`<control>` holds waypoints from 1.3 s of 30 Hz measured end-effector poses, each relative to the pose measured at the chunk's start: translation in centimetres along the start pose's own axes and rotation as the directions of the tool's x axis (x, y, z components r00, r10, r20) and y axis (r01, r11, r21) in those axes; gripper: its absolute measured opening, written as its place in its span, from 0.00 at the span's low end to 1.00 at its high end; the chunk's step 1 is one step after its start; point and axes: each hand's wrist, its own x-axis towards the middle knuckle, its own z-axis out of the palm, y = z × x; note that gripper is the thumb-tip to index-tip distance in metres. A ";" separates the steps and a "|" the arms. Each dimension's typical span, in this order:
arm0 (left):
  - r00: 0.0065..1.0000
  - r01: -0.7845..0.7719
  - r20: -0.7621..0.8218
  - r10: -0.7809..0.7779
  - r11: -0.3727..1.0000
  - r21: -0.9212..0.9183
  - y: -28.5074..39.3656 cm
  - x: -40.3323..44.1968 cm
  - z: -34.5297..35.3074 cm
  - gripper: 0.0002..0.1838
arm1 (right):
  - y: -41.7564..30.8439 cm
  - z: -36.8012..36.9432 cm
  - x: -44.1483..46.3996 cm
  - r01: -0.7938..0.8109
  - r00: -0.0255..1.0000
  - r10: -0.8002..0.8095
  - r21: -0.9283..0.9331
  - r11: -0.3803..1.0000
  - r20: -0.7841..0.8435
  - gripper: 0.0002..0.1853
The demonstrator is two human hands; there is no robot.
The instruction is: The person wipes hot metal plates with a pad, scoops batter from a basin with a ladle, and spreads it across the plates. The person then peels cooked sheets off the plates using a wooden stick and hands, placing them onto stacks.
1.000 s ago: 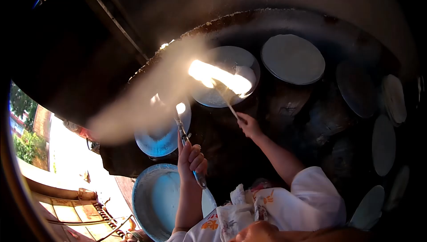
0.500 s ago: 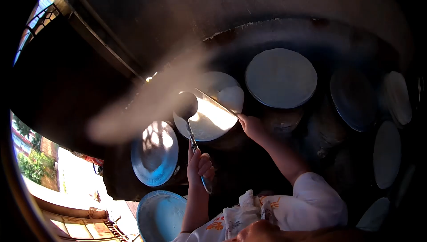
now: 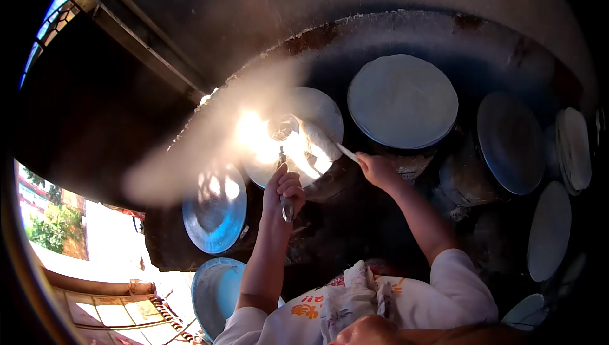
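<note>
My left hand (image 3: 283,191) is closed around the handle of a ladle (image 3: 283,128). The ladle's bowl hangs over a round griddle (image 3: 322,109) whose surface looks whitish, with bright sunlight glaring across it. My right hand (image 3: 377,170) grips a pale thin-handled tool (image 3: 347,152). Its far end meets a broad whitish piece (image 3: 318,141) over the same griddle; whether that is the tool's blade or food, I cannot tell. A hazy smear covers the griddle's left part.
A large round plate with a pale surface (image 3: 403,101) lies right of the griddle. A darker round plate (image 3: 511,143) and stacked pale discs (image 3: 574,148) are farther right. At left sit a metallic round plate (image 3: 214,218) and a blue-rimmed basin (image 3: 202,291). A curved wall (image 3: 380,18) rises behind.
The ladle has shifted slightly up and right, and its bowl now catches sunlight. My right hand has moved a little right with the tool, whose angle has changed. The view has shifted slightly.
</note>
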 end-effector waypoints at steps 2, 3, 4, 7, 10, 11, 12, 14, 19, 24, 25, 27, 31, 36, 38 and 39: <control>0.999 -0.030 0.036 0.026 0.996 0.088 0.2 0.7 -0.5 0.19 | -1.4 0.3 0.5 -0.045 0.998 0.045 0.006 0.999 0.040 0.13; 0.997 -0.041 0.065 0.033 0.991 0.130 0.9 1.2 -0.7 0.19 | -2.0 -0.4 0.0 -0.131 0.991 0.129 0.099 0.986 0.028 0.12; 0.995 -0.050 0.089 0.036 0.984 0.170 1.6 1.8 -0.5 0.19 | -2.3 -1.1 -0.8 -0.218 0.976 0.218 0.194 0.956 0.026 0.12; 0.991 -0.115 -0.055 0.120 0.990 0.080 1.1 1.0 -3.0 0.16 | -1.9 1.3 -6.7 -0.448 0.890 0.455 0.208 0.869 0.015 0.12; 0.906 -0.335 -0.129 0.402 0.871 0.360 -4.1 2.8 -6.9 0.15 | -3.8 6.5 -7.6 -0.297 0.947 0.322 0.356 0.886 -0.010 0.13; 0.954 -0.288 -0.031 0.299 0.938 0.194 -5.5 3.0 -7.9 0.18 | -5.2 6.3 -6.4 -0.241 0.962 0.270 0.322 0.915 -0.048 0.13; 0.975 -0.204 0.095 0.199 0.978 0.037 -5.9 3.3 -8.5 0.20 | -6.8 5.4 -4.8 -0.175 0.974 0.208 0.283 0.943 -0.092 0.14; 0.949 0.118 0.315 -0.004 0.932 -0.343 -4.5 1.5 -6.9 0.20 | -11.7 0.7 -2.2 -0.159 0.986 0.156 0.055 0.986 0.062 0.14; 0.862 -0.025 0.466 0.201 0.934 -0.356 -6.2 -8.8 1.0 0.18 | -7.8 -0.2 -3.6 -0.237 0.945 0.297 0.339 0.910 -0.138 0.16; 0.804 -0.262 0.523 0.283 0.958 -0.116 1.1 -16.8 4.6 0.19 | -10.3 5.3 -9.2 -0.281 0.958 0.251 0.277 0.919 0.137 0.15; 0.802 0.385 0.595 -0.054 0.809 -0.445 3.4 -17.1 4.5 0.19 | -10.5 6.4 -9.3 -0.232 0.966 0.178 0.329 0.915 0.186 0.14; 0.758 0.577 0.616 -0.215 0.662 -0.479 6.3 -18.6 5.8 0.19 | -9.9 6.7 -7.4 -0.247 0.968 0.245 0.363 0.899 0.052 0.16; 0.884 -0.252 0.411 0.223 0.968 0.016 11.4 -21.9 2.7 0.18 | -9.8 7.4 -13.8 -0.237 0.959 0.255 0.142 0.961 -0.123 0.15; 0.881 -0.399 0.290 0.374 0.916 0.031 16.9 -20.7 -4.0 0.15 | -15.1 9.9 -12.9 -0.124 0.988 0.150 0.360 0.925 -0.046 0.18; 0.919 -0.233 0.322 0.226 0.972 -0.016 19.8 -19.8 -7.8 0.18 | -16.5 11.0 -8.5 -0.227 0.974 0.201 0.387 0.894 0.108 0.21; 0.938 -0.166 0.302 0.173 0.985 -0.047 20.0 -19.4 -8.7 0.19 | -17.1 14.2 -7.3 -0.199 0.979 0.164 0.422 0.884 0.119 0.22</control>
